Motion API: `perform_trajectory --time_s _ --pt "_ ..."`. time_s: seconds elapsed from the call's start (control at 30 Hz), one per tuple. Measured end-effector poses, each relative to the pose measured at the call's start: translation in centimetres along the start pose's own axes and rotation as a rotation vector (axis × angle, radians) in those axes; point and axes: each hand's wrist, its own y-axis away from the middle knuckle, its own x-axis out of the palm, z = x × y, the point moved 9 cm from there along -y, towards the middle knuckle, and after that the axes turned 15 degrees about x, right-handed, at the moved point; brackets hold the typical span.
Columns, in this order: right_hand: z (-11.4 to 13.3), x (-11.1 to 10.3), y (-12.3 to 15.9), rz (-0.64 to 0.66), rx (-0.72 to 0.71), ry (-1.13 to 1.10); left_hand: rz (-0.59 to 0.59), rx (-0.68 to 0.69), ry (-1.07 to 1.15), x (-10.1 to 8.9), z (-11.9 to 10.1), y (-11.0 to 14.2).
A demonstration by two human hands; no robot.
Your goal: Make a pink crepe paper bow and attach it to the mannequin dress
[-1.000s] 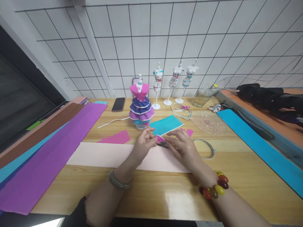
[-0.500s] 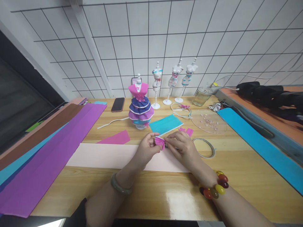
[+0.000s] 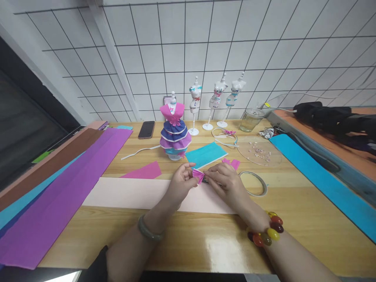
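A small pleated fan of pink paper [image 3: 198, 176] with a white edge is held between my hands, over a pale pink strip [image 3: 129, 193]. My left hand [image 3: 182, 186] pinches the fan's wide side between thumb and fingers. The gathered narrow end sits in the fingertips of my right hand [image 3: 225, 183], and something dark shows under those fingers, too hidden to name. Just beyond lies a turquoise paper piece [image 3: 207, 154] with a white edge. A pink scrap [image 3: 143, 170] is to the left, and smaller pink pieces [image 3: 235, 163] lie behind my right hand.
A mini mannequin in a layered paper dress [image 3: 175, 133] stands ahead, near several white mannequins [image 3: 195, 98]. A tape roll [image 3: 266, 188], a clear dish of gems [image 3: 249, 156] and a glass [image 3: 251, 120] are right. A phone [image 3: 146, 129] and long paper strips [image 3: 73, 188] are left.
The left fingers have shifted slightly on the pink fan, and its pleats now look more drawn together and tilted. The right hand has barely moved.
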Motion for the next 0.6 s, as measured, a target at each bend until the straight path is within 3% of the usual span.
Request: perform_trajectory --time_s 0.4,0.47,0.6 --pt "-0.2 0.1 -0.1 0.025 0.016 -0.039 0.026 0.059 -0.062 0.0 0.0 -0.3" --pt "0.0 0.3 -0.1 0.043 0.006 -0.024 0.023 0.145 -0.183 -0.3 -0.9 -0.4" --pt "0.2 0.7 -0.1 0.083 0.013 0.018 0.136 0.489 -0.655 0.8 -3.8 0.3"
